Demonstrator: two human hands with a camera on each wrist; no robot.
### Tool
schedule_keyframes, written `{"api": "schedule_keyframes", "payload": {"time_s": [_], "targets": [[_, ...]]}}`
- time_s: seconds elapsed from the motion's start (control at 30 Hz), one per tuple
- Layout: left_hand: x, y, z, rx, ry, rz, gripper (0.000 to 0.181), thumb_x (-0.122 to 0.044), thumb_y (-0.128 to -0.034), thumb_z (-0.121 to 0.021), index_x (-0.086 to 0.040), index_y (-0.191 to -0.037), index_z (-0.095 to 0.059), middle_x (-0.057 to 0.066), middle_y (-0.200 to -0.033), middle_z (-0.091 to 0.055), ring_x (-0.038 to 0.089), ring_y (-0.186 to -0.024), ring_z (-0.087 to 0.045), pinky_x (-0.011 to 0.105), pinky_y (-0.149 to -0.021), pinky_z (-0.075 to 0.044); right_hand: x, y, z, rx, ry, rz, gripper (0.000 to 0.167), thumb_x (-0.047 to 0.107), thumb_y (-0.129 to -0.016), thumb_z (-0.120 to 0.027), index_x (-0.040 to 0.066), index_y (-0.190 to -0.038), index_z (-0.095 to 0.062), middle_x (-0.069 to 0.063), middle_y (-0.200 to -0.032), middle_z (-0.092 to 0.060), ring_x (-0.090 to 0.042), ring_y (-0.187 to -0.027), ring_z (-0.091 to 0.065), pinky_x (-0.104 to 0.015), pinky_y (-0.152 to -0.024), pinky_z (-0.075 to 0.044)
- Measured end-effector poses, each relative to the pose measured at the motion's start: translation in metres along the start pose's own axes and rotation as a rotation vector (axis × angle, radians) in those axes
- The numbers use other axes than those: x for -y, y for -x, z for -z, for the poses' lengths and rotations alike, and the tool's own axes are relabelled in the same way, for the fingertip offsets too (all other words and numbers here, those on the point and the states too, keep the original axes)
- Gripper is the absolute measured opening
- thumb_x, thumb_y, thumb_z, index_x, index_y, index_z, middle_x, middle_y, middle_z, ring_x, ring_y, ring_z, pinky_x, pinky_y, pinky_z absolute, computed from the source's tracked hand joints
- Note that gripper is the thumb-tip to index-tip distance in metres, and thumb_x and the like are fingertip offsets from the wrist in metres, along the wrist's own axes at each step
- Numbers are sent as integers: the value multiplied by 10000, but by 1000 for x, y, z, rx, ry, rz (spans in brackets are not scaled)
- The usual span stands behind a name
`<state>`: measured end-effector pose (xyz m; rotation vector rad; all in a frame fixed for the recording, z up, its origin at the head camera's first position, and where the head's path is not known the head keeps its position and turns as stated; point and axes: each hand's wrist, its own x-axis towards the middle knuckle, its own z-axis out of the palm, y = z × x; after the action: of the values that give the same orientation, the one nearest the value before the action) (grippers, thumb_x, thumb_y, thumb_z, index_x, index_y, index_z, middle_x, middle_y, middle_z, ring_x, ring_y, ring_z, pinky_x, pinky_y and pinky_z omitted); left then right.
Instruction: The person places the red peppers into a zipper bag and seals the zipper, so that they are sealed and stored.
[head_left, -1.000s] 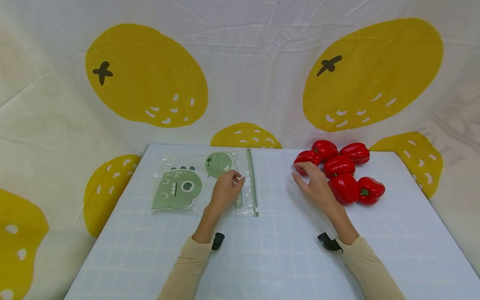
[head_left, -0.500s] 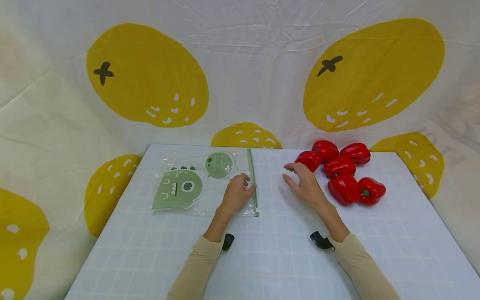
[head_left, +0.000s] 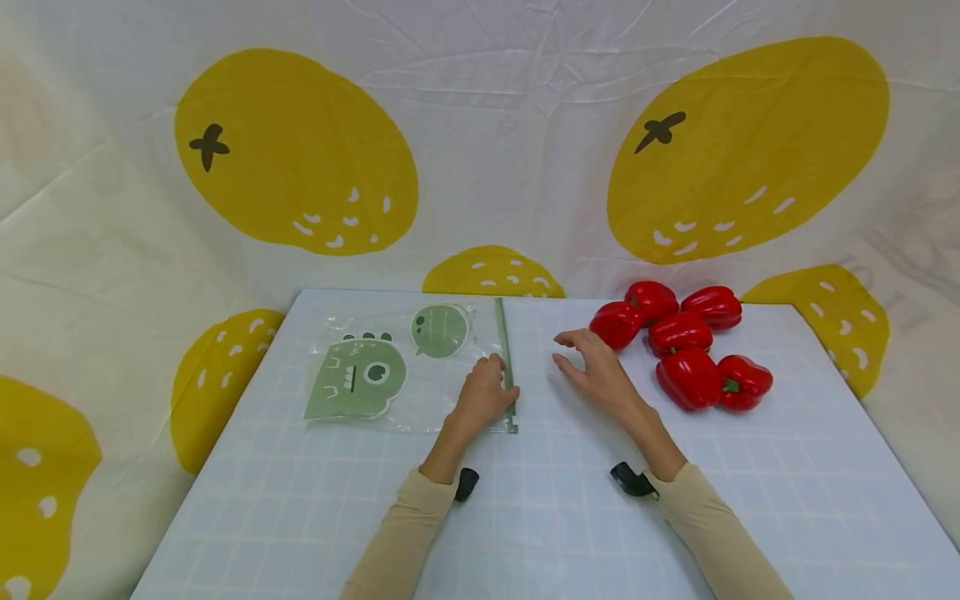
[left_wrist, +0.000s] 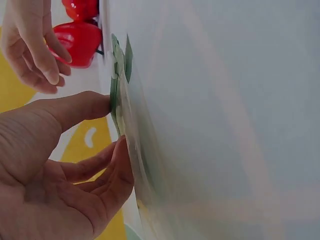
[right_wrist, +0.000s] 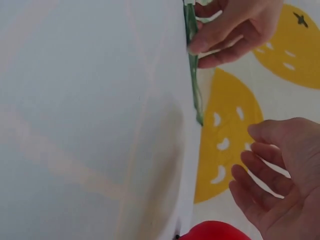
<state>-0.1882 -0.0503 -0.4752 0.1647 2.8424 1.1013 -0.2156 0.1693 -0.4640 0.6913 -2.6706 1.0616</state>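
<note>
A clear plastic zip bag (head_left: 431,392) with green cartoon prints lies flat on the table, its green zip edge (head_left: 503,329) to the right. My left hand (head_left: 482,395) rests on the bag by that edge. In the left wrist view the left thumb (left_wrist: 92,106) touches the green strip, and the fingertips touch the bag farther in, with a gap between. My right hand (head_left: 602,377) hovers right of the bag, fingers loosely bent and holding nothing. It is nearest to a red bell pepper (head_left: 617,325), one of several grouped at the right.
The other bell peppers (head_left: 687,379) lie close together near the back right of the light-blue checked table (head_left: 555,517). Behind the table hangs a white cloth (head_left: 510,167) with yellow fruit prints.
My left hand has moved right across the bag to its zip edge. My right hand has shifted left, away from the peppers. Bag and peppers stay where they were.
</note>
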Motion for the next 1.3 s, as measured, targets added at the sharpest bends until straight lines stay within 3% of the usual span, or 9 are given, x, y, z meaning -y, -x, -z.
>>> {"api": "schedule_keyframes", "payload": {"time_s": [0.43, 0.93, 1.03, 1.3], "targets": [[4, 4, 4, 33, -2, -74, 303, -58, -881, -764, 29, -1141, -633, 99, -938, -638, 235, -843, -595, 354, -739, -527, 5, -8, -6, 72, -6, -8, 425, 94, -903, -784, 14, -1295, -639, -139, -1253, -669, -302, -1148, -619, -497, -992, -546], [15, 10, 11, 53, 36, -237, 265, 27, -881, -683, 69, -1141, -654, 121, -911, -662, 224, -830, -611, 330, -744, -525, 8, -19, -21, 173, -27, 24, 403, 62, -931, -749, -5, -1309, -627, -160, -1281, -641, -305, -1192, -607, -480, -1045, -512], [17, 11, 13, 62, 73, -242, 280, 46, -874, -672, 75, -1151, -652, 119, -918, -666, 220, -829, -626, 326, -749, -536, 8, -20, -24, 179, -29, 57, 374, 56, -934, -743, -17, -1283, -633, -167, -1257, -648, -319, -1172, -617, -487, -1046, -509], [25, 14, 15, 59, 169, -189, 229, 64, -886, -629, 67, -1111, -665, 112, -901, -674, 202, -817, -653, 312, -743, -566, 7, -20, -31, 206, -1, 116, 328, 60, -934, -739, -22, -1241, -655, -159, -1207, -661, -326, -1143, -621, -491, -1057, -496]]}}
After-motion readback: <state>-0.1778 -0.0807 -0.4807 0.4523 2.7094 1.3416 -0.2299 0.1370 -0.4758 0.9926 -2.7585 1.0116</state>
